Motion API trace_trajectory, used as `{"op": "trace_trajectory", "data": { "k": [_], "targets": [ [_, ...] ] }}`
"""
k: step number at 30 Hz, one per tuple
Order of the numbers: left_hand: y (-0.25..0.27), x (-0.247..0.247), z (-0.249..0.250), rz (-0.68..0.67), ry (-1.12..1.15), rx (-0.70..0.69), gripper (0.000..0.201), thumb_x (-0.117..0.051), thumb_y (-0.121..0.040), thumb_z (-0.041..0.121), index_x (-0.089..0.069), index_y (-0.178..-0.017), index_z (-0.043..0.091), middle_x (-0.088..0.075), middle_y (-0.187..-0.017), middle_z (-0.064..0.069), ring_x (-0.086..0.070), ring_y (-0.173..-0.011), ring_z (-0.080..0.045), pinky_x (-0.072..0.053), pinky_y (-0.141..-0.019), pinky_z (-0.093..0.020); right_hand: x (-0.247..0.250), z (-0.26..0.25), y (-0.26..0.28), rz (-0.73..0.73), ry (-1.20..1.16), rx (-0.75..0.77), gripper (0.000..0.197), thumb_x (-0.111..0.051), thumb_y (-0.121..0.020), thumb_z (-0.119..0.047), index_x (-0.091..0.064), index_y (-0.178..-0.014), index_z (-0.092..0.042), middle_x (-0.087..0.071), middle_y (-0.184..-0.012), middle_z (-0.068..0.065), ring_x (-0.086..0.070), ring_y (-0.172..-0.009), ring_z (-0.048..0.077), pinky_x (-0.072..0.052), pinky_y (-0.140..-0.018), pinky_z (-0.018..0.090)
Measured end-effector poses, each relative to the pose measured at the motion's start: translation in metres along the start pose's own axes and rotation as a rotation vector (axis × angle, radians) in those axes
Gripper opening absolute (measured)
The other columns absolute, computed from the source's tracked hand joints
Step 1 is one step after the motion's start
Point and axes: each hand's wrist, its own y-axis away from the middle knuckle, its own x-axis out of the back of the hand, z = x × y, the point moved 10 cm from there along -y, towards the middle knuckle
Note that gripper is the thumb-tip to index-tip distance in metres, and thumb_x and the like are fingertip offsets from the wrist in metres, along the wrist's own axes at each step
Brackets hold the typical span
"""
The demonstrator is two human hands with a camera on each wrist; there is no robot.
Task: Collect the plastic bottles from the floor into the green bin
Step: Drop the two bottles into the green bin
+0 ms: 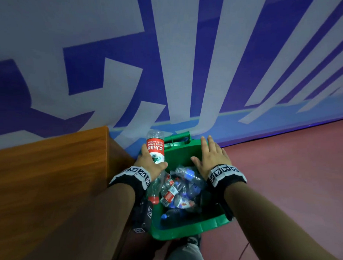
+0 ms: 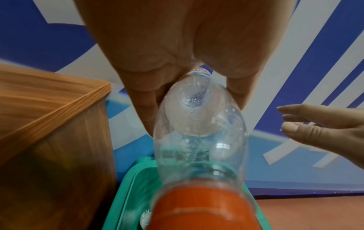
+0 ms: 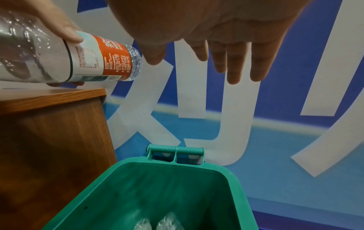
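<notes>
Bottle [image 1: 155,148] with a red label lies gripped in the left hand [image 1: 149,164] above the left rim of the green bin [image 1: 184,230]. Right hand [image 1: 212,156] hovers flat, fingers straight, over the bin's right side, holding nothing. Wooden bench [image 1: 48,174] crowds the bin's left; wall [image 1: 189,52] stands close behind. Crushed bottles [image 1: 176,190] inside overlap, count unclear.

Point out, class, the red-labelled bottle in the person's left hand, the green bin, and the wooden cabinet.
red-labelled bottle [image 1: 155,148]: head view, on its red label.
green bin [image 3: 169,179]: right wrist view, on its inner back wall.
wooden cabinet [image 1: 48,174]: head view, on its top surface.
</notes>
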Motion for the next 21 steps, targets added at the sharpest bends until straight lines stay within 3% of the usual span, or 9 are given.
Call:
{"op": "trace_trajectory", "data": {
  "k": [9, 11, 13, 16, 21],
  "targets": [
    [0.004, -0.004, 0.009, -0.048, 0.007, -0.078, 0.114, -0.076, -0.079, 0.041, 0.007, -0.155, 0.02, -0.053, -0.132, -0.012, -0.06, -0.101, -0.025, -0.049, -0.087, -0.033, -0.003, 0.0, 0.01, -0.034, 0.055, -0.015, 0.079, -0.032, -0.099, -0.059, 0.001, -0.158, -0.019, 0.006, -0.165, 0.006, -0.01, -0.151, 0.025, -0.016, -0.121, 0.044],
    [0.008, 0.001, 0.009, -0.043, 0.01, -0.112, 0.118, -0.077, -0.079, 0.043, 0.01, -0.155, 0.02, -0.047, -0.141, -0.013, -0.059, -0.112, -0.028, -0.047, -0.096, -0.036, -0.001, -0.004, 0.016, -0.031, 0.068, -0.023, 0.078, -0.032, -0.099, -0.059, 0.001, -0.158, -0.019, 0.008, -0.165, 0.005, -0.009, -0.151, 0.025, -0.014, -0.121, 0.045],
    [0.016, 0.01, 0.006, -0.037, -0.015, -0.142, 0.119, -0.075, -0.08, 0.047, 0.013, -0.155, 0.021, -0.027, -0.157, -0.015, -0.044, -0.133, -0.031, -0.037, -0.11, -0.039, 0.003, -0.009, 0.027, -0.025, 0.088, -0.032, 0.078, -0.03, -0.099, -0.06, 0.003, -0.158, -0.02, 0.011, -0.165, 0.005, -0.008, -0.151, 0.026, -0.014, -0.122, 0.045],
    [0.034, 0.031, 0.002, -0.023, -0.06, -0.202, 0.114, -0.069, -0.084, 0.051, 0.017, -0.154, 0.024, -0.006, -0.163, -0.014, -0.032, -0.143, -0.03, -0.03, -0.113, -0.037, 0.015, -0.025, 0.05, 0.01, 0.129, -0.04, 0.078, -0.031, -0.099, -0.06, 0.004, -0.158, -0.021, 0.013, -0.165, 0.005, -0.007, -0.151, 0.025, -0.012, -0.122, 0.045],
    [0.075, 0.057, -0.015, 0.031, -0.139, -0.349, 0.103, -0.065, -0.089, 0.045, 0.01, -0.155, 0.02, -0.018, -0.16, -0.017, -0.038, -0.139, -0.032, -0.034, -0.11, -0.035, 0.035, -0.051, 0.134, 0.127, 0.17, -0.123, 0.078, -0.034, -0.099, -0.059, 0.001, -0.158, -0.022, 0.01, -0.165, 0.004, -0.009, -0.151, 0.024, -0.013, -0.121, 0.043]
  ]
}}
